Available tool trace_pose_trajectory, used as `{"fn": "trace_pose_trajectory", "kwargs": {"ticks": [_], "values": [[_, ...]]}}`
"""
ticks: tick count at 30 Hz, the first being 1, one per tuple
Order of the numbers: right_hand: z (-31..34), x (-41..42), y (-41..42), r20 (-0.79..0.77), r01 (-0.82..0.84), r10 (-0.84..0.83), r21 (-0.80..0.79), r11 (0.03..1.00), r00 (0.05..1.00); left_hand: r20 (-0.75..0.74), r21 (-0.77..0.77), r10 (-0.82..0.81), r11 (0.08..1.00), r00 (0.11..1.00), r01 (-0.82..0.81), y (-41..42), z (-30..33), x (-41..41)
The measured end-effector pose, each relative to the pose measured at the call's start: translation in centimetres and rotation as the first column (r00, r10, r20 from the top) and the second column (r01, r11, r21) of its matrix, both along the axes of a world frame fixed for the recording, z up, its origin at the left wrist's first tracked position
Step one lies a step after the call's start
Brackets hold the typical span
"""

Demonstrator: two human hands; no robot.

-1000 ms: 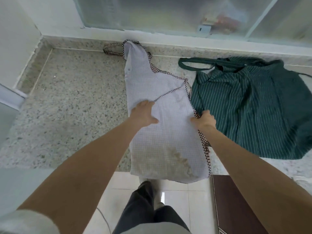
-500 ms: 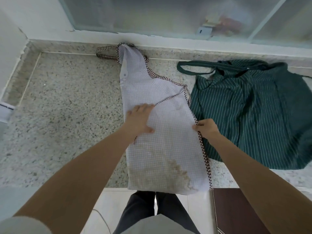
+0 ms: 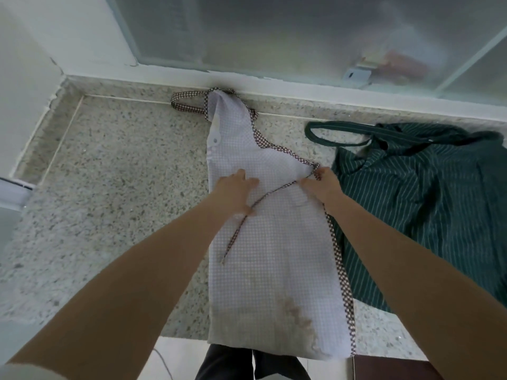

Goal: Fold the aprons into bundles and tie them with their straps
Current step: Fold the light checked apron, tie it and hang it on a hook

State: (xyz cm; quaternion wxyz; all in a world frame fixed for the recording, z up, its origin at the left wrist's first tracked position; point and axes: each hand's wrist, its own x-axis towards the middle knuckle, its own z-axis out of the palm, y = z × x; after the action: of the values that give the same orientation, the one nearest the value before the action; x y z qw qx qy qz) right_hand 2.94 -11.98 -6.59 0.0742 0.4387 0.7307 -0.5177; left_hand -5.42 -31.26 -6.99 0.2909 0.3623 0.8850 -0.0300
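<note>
Starting nearest me, the pale checked cotton apron [image 3: 274, 256], folded lengthwise into a long strip, lies on the speckled granite counter [image 3: 123, 201] with its stained hem hanging over the front edge. My left hand [image 3: 236, 193] presses flat on it, fingers straight and slightly spread. My right hand [image 3: 323, 185] pinches the thin brown-checked waist strap [image 3: 263, 200] near the strip's right edge. Thin, limp cloth, I judge; it will slide and unfold, so grip the edges. Beyond, the dark green striped apron [image 3: 425, 201] lies spread out.
</note>
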Motion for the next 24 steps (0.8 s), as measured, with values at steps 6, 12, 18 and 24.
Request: {"fn": "trace_pose_trajectory", "kwargs": {"ticks": [6,12,18,24], "values": [[-0.5,-2.2,1.6,0.012,-0.185,0.19,0.3,0.936,0.982,0.02,0.005,-0.014,1.0,1.0,0.014,0.7,0.2,-1.5],[-0.9,-3.5,4.0,0.208,-0.55,0.512,0.407,0.729,0.833,0.126,-0.059,0.061,0.997,0.99,-0.053,1.3,0.8,-1.4],[-1.0,-5.1,5.1,0.432,-0.744,0.606,0.399,0.536,0.668,0.148,-0.138,0.164,0.98,0.975,-0.144,2.3,0.4,-1.5],[0.8,-4.4,8.1,0.439,-0.737,0.593,0.426,0.525,0.675,0.16,-0.176,0.223,0.965,0.962,-0.194,3.2,1.2,-1.6]]}}
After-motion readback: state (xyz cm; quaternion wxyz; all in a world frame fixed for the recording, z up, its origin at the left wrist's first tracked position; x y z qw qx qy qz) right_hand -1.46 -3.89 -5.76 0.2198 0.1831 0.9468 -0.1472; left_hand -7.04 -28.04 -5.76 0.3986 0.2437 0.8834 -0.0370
